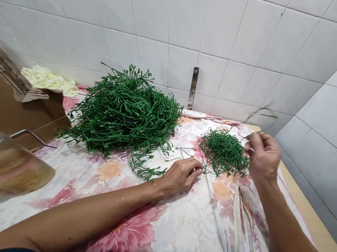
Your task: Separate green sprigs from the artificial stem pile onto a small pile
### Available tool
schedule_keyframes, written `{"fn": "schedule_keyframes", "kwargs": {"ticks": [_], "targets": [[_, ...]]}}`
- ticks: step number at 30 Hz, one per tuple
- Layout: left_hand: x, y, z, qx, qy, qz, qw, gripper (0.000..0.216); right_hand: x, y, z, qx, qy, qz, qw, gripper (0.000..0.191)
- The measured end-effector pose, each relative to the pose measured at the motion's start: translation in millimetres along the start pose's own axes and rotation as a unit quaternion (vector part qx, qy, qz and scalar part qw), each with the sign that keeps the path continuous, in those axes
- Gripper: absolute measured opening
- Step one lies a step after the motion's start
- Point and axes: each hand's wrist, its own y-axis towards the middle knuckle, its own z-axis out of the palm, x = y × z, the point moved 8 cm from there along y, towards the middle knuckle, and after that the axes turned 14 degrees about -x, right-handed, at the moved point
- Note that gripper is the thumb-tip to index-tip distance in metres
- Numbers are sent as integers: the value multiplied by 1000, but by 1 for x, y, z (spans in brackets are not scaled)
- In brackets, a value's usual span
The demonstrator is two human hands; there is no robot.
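Observation:
My right hand (262,156) is raised at the right edge of a small pile of green artificial flower stems (225,154). Its fingers pinch a thin green stem (264,111), which arcs upward and is blurred by motion. My left hand (181,174) rests on the floral cloth (181,237), just left of the small pile. Its fingers are drawn together, with their tips beside some thin stems; whatever they hold is hidden. Farther left rises a large heap of the same green stems (128,112), with budded tips. Several loose stems (146,169) lie between the heap and my left wrist.
A clear jar (5,164) with a dark and yellow lid leans in at the left. Behind it stand a cardboard box (4,93) and a bunch of pale yellow flowers (48,80). White tiled walls border the table, with a metal bracket (193,88) at the back.

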Motion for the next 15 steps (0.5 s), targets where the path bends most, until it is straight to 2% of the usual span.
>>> {"fn": "schedule_keyframes", "kwargs": {"ticks": [1,4,6,9,12,15], "targets": [[1,0,1,2,2,3,1000,17,-2,17,-16,-63,67,36,995,30],[2,0,2,2,8,8,1000,16,-10,45,-32,-98,80,78,989,29],[2,0,1,2,11,11,1000,16,-20,43,-29,-89,67,101,989,33],[1,0,0,3,16,15,1000,16,-37,20,-7,-28,48,135,989,39],[0,0,1,10,24,21,999,15,-42,10,1,-20,22,110,993,46],[0,0,3,17,28,29,999,14,-29,26,-16,-66,-20,30,997,50]]}}
